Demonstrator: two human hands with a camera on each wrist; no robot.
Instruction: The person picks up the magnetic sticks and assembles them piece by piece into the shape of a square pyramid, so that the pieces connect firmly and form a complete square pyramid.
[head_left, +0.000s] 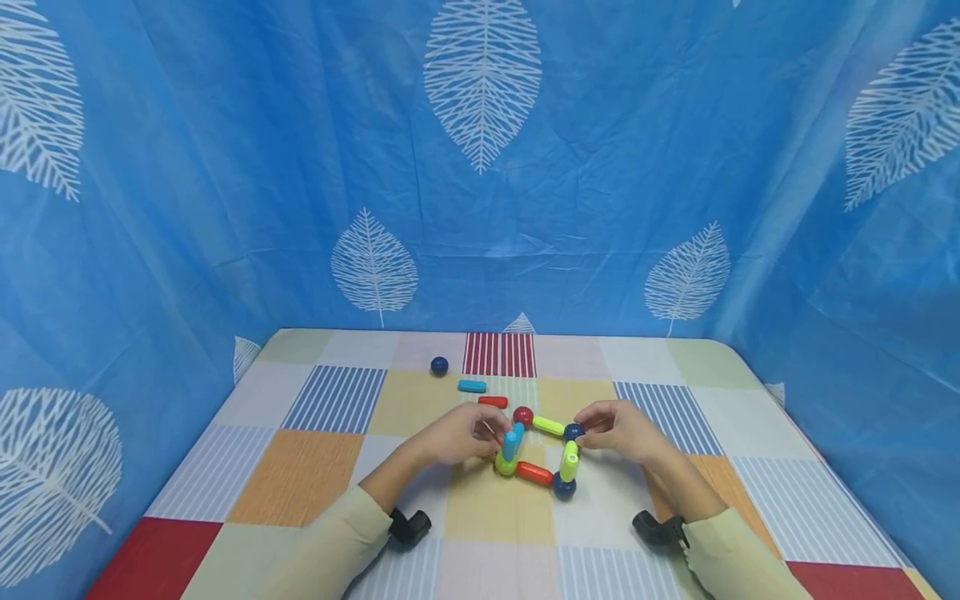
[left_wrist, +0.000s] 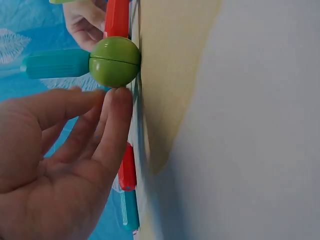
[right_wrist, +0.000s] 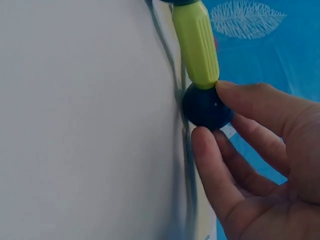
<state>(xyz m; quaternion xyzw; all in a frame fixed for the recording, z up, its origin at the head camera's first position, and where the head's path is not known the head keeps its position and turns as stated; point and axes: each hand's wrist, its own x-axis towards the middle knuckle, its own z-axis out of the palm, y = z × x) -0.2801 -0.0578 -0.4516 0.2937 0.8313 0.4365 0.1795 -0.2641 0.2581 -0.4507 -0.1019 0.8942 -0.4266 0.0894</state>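
A frame of toy building rods and balls lies on the cloth between the two hands. Thumb and fingertips of my left hand (head_left: 457, 433) hold the green ball (left_wrist: 115, 62) at its left side. A light blue rod (left_wrist: 57, 63) stands upright on that ball, and a red rod (head_left: 534, 473) runs from it to a dark blue ball (head_left: 564, 487). On this near-right ball a lime rod (head_left: 570, 460) sticks up. My right hand (head_left: 621, 430) pinches the far-right dark blue ball (right_wrist: 206, 107). Another lime rod (head_left: 548, 426) links it to the red ball (head_left: 523, 417).
Behind the frame lie a loose red rod (head_left: 492, 402), a loose light blue rod (head_left: 472, 386) and a loose dark blue ball (head_left: 439, 366). A patchwork cloth (head_left: 300, 479) covers the table. Blue leaf-print curtains (head_left: 570, 200) hang at the back and sides.
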